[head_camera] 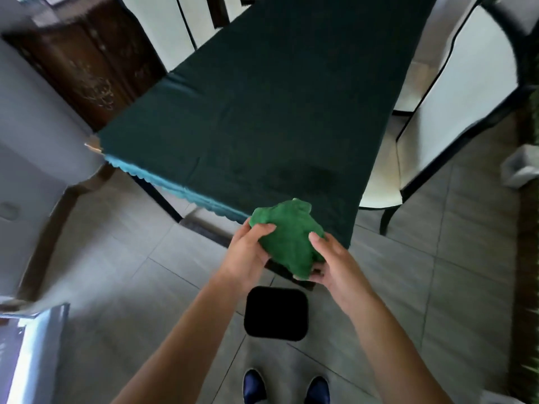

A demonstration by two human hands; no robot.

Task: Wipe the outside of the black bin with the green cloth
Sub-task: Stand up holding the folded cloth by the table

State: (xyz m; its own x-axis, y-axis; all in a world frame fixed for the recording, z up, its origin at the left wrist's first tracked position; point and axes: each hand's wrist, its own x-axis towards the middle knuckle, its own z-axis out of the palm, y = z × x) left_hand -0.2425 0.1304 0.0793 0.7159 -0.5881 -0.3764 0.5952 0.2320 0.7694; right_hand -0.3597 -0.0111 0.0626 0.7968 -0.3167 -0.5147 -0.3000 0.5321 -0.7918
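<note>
A bunched green cloth [288, 236] is held in the air over the near corner of the table. My left hand [250, 249] grips its left side with the thumb on top. On the right side, my right hand [332, 263] grips it, thumb on top and fingers curled under its lower edge. The black bin [275, 314] stands on the tiled floor right below my hands, seen from above as a dark rounded square. Neither hand touches the bin.
A long table with a dark green cloth [262, 112] stretches away ahead. White chairs with black frames [455, 97] stand on its right side. A grey chair [35, 158] is at the left. My blue shoes [287, 387] are just behind the bin.
</note>
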